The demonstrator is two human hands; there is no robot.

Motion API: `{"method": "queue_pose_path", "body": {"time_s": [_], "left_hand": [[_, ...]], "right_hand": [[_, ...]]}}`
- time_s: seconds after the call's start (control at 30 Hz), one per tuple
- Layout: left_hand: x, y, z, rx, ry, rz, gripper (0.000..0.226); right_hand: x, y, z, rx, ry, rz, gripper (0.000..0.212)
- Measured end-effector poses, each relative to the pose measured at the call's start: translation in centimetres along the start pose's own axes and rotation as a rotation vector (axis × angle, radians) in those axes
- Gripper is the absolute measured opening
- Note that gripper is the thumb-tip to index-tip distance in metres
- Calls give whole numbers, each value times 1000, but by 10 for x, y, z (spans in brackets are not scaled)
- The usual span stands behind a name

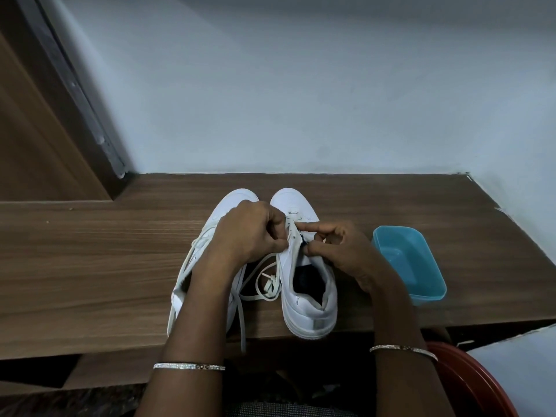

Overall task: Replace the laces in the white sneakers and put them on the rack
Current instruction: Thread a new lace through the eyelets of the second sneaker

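Note:
Two white sneakers stand side by side on a wooden table [90, 251], toes pointing away from me. My left hand [246, 230] lies over the left sneaker [207, 236] and pinches the eyelet flap of the right sneaker [310, 308]. My right hand [340, 251] pinches the other side of that shoe's opening, its index finger stretched toward the eyelets. A loose white lace [264, 284] trails between the two shoes and hangs over the table's front edge. My forearm hides much of the left sneaker.
A blue plastic tub [412, 263] sits on the table just right of the shoes. A pale wall backs the table, with a wooden door frame [60, 115] at the left. A red rounded object [472, 383] shows at the bottom right.

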State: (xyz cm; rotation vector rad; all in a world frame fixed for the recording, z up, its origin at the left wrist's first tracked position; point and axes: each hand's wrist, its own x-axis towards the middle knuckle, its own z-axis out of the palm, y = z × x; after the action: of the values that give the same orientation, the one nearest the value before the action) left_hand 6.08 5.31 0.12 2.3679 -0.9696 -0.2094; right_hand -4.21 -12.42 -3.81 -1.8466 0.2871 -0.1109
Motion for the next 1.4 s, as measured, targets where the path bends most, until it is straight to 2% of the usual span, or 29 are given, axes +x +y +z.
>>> {"method": "queue_pose_path", "body": {"time_s": [0.1, 0.2, 0.33, 0.47, 0.67, 0.8, 0.9, 1.03, 1.13, 1.2, 1.27, 1.33, 1.4], "left_hand": [[-3, -3, -6, -60, -145, -24, 21], [-2, -5, -4, -65, -104, -77, 41], [6, -5, 12, 26, 111, -142, 21], [4, -2, 22, -152, 13, -244, 20], [4, 0, 18, -208, -92, -286, 26], [6, 0, 16, -461, -56, -349, 24], [5, -1, 13, -788, -28, -340, 12], [3, 5, -4, -1081, 60, -236, 22], [1, 5, -12, -1140, 64, -85, 34], [1, 3, -13, -1098, 64, -51, 35], [1, 4, -13, -1058, 85, -57, 32], [0, 8, -13, -1098, 134, -90, 29], [0, 8, -9, -1100, 215, -153, 26]], "right_hand": [[-1, 0, -1, 21, -1, 6, 43], [-1, 2, -3, 61, 3, 34, 44], [-4, 1, -5, 67, 1, 53, 42], [-3, 1, -5, 103, -12, 73, 40], [-2, 2, -6, 89, -22, 86, 39], [-5, -5, -4, 79, 4, 48, 33], [0, -13, 1, 73, 114, -36, 22], [5, -30, 15, 10, 253, -187, 22], [4, -47, 26, -40, 187, -231, 15], [4, -52, 33, -106, 98, -249, 13], [5, -55, 39, -173, 84, -262, 16], [5, -58, 42, -11, 101, -185, 19], [4, -61, 37, 357, 121, -78, 23]]}}
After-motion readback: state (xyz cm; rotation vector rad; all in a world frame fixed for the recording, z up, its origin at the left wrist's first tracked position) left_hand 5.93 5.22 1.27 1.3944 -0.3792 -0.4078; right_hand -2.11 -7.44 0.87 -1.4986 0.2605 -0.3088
